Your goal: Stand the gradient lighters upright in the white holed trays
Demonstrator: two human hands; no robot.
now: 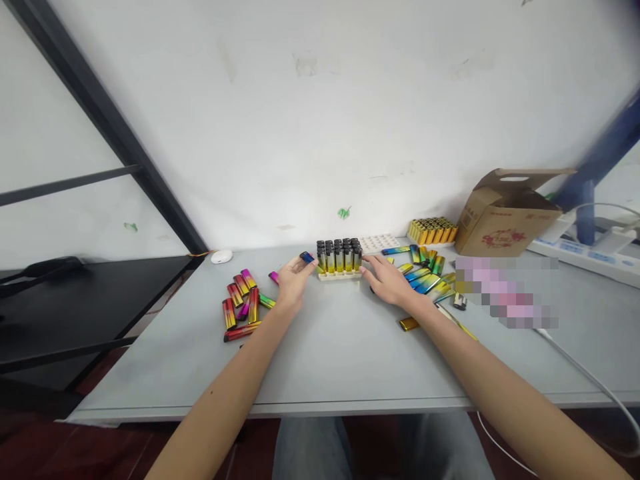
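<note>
A white tray (340, 275) near the middle of the table holds several upright lighters (340, 257) with black tops and yellow-silver bodies. At its left end my left hand (294, 280) has its fingers closed round something; a dark blue lighter (307, 257) shows at the fingertips. My right hand (387, 279) is at the tray's right end, fingertips against or very near the end lighter, fingers apart. Red and yellow lighters (254, 305) lie loose left of my left hand. Blue, green and yellow lighters (425, 283) lie beside and behind my right hand.
Behind stands an unfilled stretch of white tray (380, 243), and a tray of orange lighters (433, 231) is next to an open cardboard box (505, 220). A power strip (590, 257) and a blurred pink object (505, 293) with a white cable are at right. A white case (221, 257) sits back left.
</note>
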